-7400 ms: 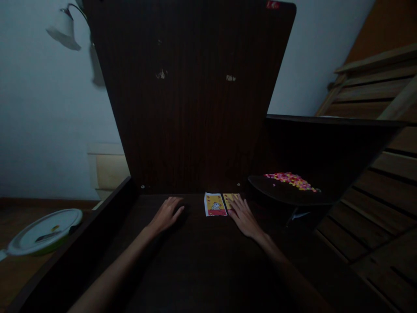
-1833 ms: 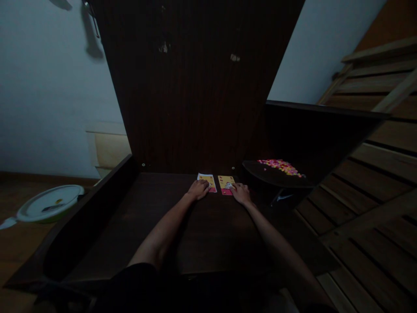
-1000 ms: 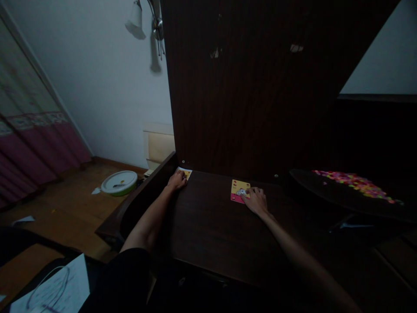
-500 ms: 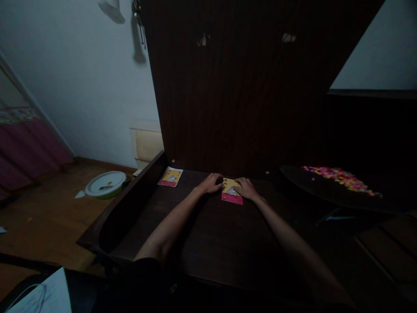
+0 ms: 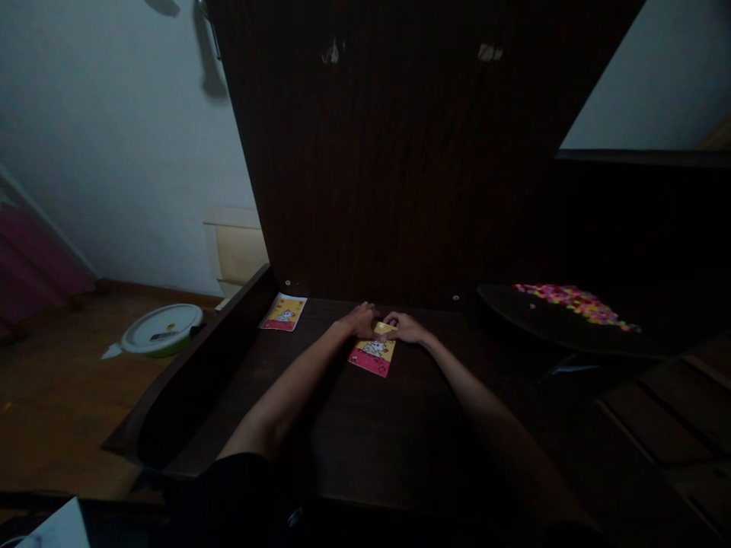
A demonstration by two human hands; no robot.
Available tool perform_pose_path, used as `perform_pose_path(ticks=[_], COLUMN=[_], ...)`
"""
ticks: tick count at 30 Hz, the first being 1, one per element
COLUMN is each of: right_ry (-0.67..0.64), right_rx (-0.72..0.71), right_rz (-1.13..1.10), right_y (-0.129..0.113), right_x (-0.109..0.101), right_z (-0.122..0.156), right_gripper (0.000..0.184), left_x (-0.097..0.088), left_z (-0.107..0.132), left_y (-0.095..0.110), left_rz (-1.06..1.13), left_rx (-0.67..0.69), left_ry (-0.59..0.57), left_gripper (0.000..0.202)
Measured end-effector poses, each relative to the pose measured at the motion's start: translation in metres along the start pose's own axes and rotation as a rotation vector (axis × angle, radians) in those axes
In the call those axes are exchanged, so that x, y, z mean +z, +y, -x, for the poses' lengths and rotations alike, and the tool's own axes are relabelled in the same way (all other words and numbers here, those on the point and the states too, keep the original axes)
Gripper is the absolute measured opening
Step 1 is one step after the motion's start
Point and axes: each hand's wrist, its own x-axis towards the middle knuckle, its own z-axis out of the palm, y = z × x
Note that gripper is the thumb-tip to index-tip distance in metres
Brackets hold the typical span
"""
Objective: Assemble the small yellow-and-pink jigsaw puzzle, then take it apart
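Observation:
A yellow and pink card [image 5: 373, 355] with a small cartoon figure lies on the dark wooden desk [image 5: 365, 426], near its back edge. My left hand [image 5: 361, 319] and my right hand [image 5: 404, 328] meet at the card's top edge, fingers curled and pinching it. A second, similar card [image 5: 282, 312] lies alone at the desk's back left corner, a forearm's length from my left hand.
A tall dark wooden panel [image 5: 394, 152] rises behind the desk. A dark shelf [image 5: 548, 323] on the right carries a scatter of small pink and yellow pieces [image 5: 574, 301]. A white and green lidded bowl [image 5: 161, 330] sits on the floor at left.
My left hand carried one card to the back left corner, left it there and came back. Both hands now hold the other card, which has shifted nearer and tilted.

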Motion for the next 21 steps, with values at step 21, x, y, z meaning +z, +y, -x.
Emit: perform_pose_path(ticks=[21], right_ry=[-0.071], right_rx=[-0.029], right_rz=[-0.303], right_y=[-0.044], right_x=[0.029], right_z=[-0.037], right_gripper=[0.008], left_x=[-0.003], left_z=[0.045], left_y=[-0.044], left_rz=[0.353], left_rx=[-0.166], left_ry=[0.094], left_gripper=[0.034])
